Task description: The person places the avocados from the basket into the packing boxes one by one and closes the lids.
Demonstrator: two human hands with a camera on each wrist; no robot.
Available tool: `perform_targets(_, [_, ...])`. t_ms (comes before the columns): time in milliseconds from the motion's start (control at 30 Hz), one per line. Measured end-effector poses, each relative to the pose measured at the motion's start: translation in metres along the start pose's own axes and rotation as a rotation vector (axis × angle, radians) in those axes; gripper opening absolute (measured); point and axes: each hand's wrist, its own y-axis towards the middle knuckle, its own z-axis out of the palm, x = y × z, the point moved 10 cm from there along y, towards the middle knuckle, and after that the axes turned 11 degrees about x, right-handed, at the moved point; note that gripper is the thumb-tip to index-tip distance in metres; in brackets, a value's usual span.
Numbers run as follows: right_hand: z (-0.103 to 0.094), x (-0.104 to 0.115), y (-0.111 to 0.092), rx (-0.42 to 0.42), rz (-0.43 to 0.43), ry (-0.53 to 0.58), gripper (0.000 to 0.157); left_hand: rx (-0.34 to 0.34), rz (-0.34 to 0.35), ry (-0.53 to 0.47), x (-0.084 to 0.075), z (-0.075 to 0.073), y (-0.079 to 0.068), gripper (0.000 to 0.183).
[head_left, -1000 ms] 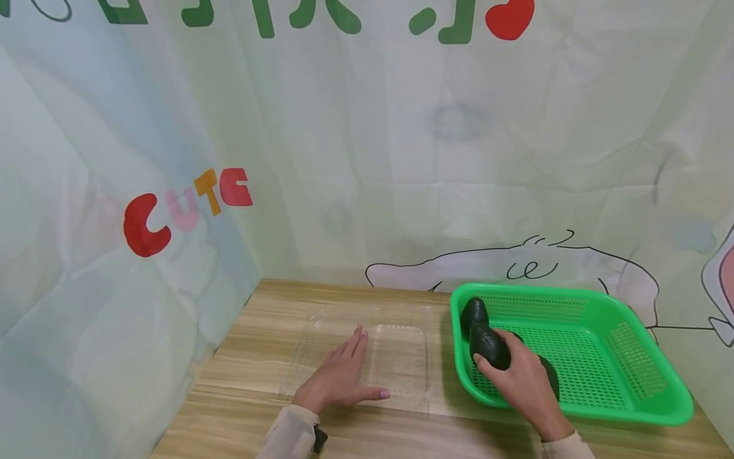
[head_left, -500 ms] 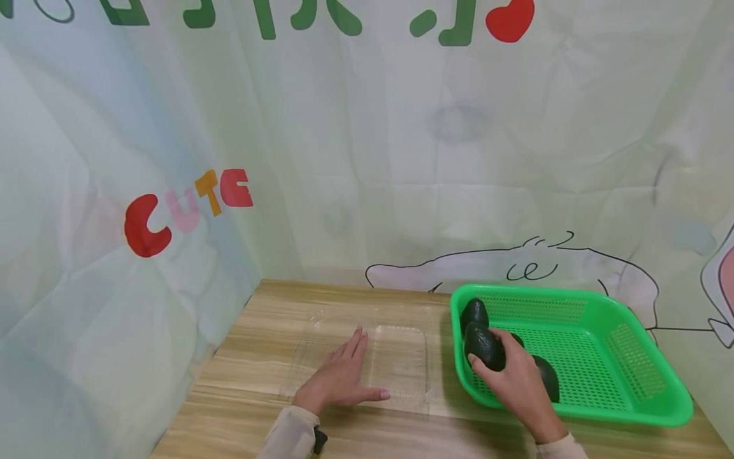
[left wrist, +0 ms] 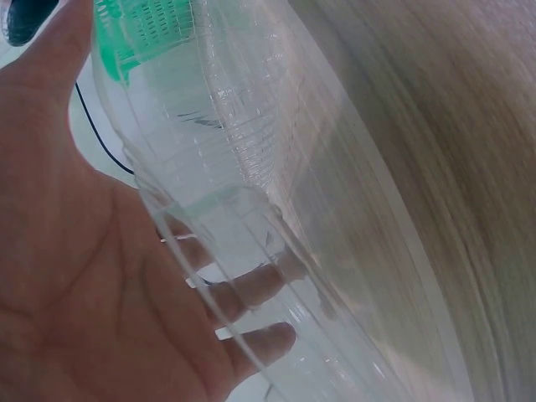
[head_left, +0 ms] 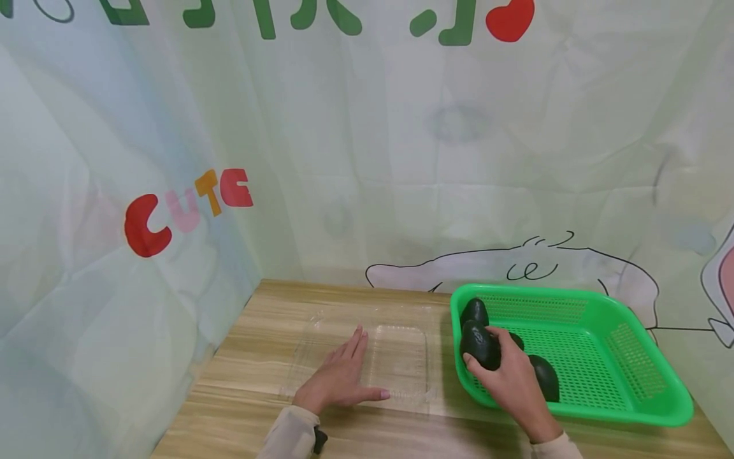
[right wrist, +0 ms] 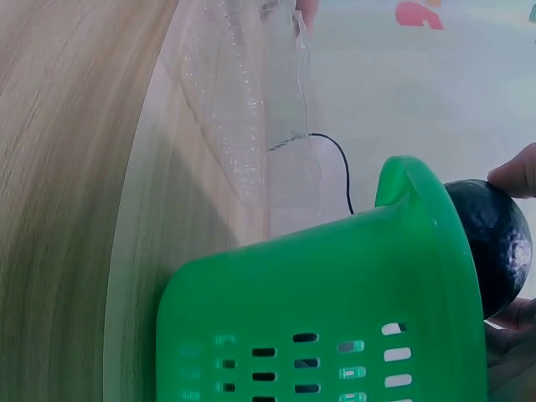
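Note:
My right hand (head_left: 512, 380) holds a dark avocado (head_left: 479, 346) between thumb and fingers, over the left side of a green plastic basket (head_left: 668, 414). In the right wrist view the same avocado (right wrist: 500, 239) shows just above the basket's rim. More dark avocados lie in the basket: one at the back left corner (head_left: 474, 310), one near the front wall (head_left: 545, 378), and one partly hidden behind my right hand. My left hand (head_left: 337, 376) rests with fingers extended on a clear plastic container (head_left: 401, 357). Through its transparent wall (left wrist: 243, 226), the left wrist view shows several fingers.
A wooden table (head_left: 229, 382) bears both containers, the clear one left of the basket. Behind and to the left hangs a pale printed cloth (head_left: 344, 159), close to the basket's back edge.
My right hand has moved slightly left with the avocado, toward the basket's left rim, uncovering more of the avocado near the front wall. The left hand stays still.

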Motion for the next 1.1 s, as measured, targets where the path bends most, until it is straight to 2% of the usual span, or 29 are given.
perform_targets(600, [0.009,0.004,0.000,0.021,0.034,0.011,0.072,0.000,0.007,-0.024,-0.001,-0.001,-0.001,0.124])
perform_targets(1100, [0.014,0.018,0.001,-0.001,-0.019,0.037,0.067,-0.006,0.010,-0.016,-0.002,-0.002,-0.002,0.124])
